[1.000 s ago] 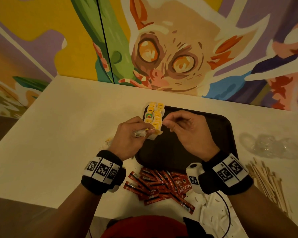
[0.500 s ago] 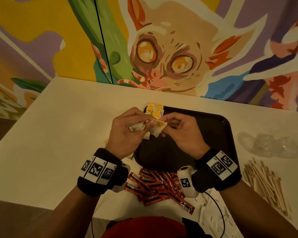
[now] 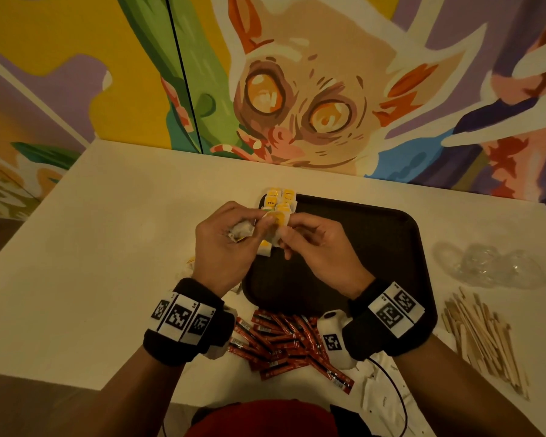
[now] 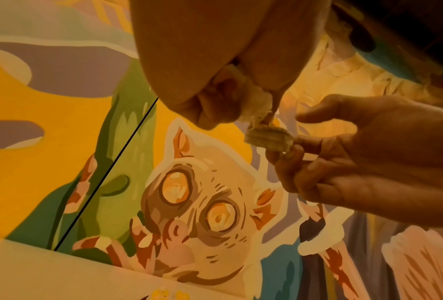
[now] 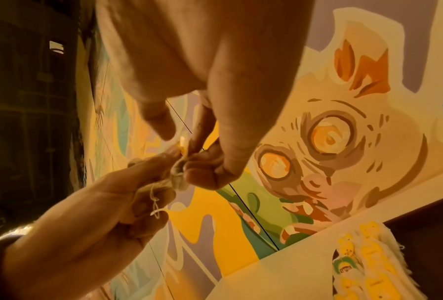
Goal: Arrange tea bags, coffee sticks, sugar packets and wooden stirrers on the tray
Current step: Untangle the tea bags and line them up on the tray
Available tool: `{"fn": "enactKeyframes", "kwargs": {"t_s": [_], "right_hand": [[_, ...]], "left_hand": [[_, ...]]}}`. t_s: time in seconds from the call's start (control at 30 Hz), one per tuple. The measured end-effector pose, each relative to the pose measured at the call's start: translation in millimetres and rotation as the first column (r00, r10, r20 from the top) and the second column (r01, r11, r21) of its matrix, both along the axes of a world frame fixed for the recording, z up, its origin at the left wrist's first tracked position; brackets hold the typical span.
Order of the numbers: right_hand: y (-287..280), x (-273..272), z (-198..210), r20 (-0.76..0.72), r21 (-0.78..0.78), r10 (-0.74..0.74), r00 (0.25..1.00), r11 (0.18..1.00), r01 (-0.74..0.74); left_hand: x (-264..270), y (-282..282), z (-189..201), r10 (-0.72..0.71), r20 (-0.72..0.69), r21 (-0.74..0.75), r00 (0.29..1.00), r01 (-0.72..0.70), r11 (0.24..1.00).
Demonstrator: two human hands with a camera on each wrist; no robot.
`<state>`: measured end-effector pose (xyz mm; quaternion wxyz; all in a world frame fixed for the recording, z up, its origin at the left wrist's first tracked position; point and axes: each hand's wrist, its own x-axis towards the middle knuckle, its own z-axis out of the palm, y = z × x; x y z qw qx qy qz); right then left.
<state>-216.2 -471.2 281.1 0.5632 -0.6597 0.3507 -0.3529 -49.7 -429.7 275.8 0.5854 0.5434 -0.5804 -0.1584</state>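
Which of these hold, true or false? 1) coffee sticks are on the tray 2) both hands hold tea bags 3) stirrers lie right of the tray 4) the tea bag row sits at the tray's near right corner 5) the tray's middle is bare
1) The red coffee sticks are on the black plastic tray. False: they lie on the white table, nearer the person.
2) The left hand and the right hand hold tea bags. True.
3) The wooden stirrers lie right of the tray. True.
4) The yellow-tagged tea bag row sits at the near right corner. False: far left corner.
5) The tray's middle is bare. True.
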Motion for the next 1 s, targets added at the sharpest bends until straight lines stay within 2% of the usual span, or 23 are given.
{"fn": "enactKeyframes", "kwargs": {"t_s": [0.1,0.2,0.33,0.47,0.6,0.67,0.8,1.0], "right_hand": [[-2.8,4.6,-8.2,-0.061,-0.063,-0.066,0.996,0.996,0.062],[-14.7,5.0,-29.0,-0.165,-0.032,-0.107,0.981,0.994,0.103],[-39.7,2.7,-66.1,-0.372,0.047,-0.144,0.917,0.984,0.173],[-61.7,4.0,-98.2,-0.563,0.104,-0.112,0.819,0.973,0.205],[-78.9,11.5,-123.0,-0.693,0.163,-0.079,0.717,0.951,0.263],[-84.0,17.3,-134.2,-0.722,0.199,-0.057,0.69,0.937,0.286],[-89.8,26.2,-146.6,-0.733,0.217,-0.073,0.676,0.917,0.334],[-90.6,29.3,-155.6,-0.725,0.203,-0.131,0.676,0.898,0.391]], "left_hand": [[0.3,-0.2,-6.2,-0.009,-0.008,0.061,1.0,0.01,0.998],[1.5,-1.0,-16.5,0.02,-0.114,0.206,0.993,0.004,0.978],[7.5,-2.1,-38.0,0.182,-0.323,0.448,0.929,-0.02,0.894],[10.8,1.0,-59.1,0.249,-0.39,0.593,0.887,0.035,0.804],[9.2,3.0,-67.8,0.268,-0.411,0.628,0.871,0.058,0.776],[8.6,3.4,-69.2,0.262,-0.423,0.637,0.867,0.079,0.767],[7.3,3.1,-70.1,0.277,-0.455,0.643,0.846,0.098,0.76],[6.4,0.7,-72.2,0.322,-0.553,0.654,0.769,0.161,0.739]]}}
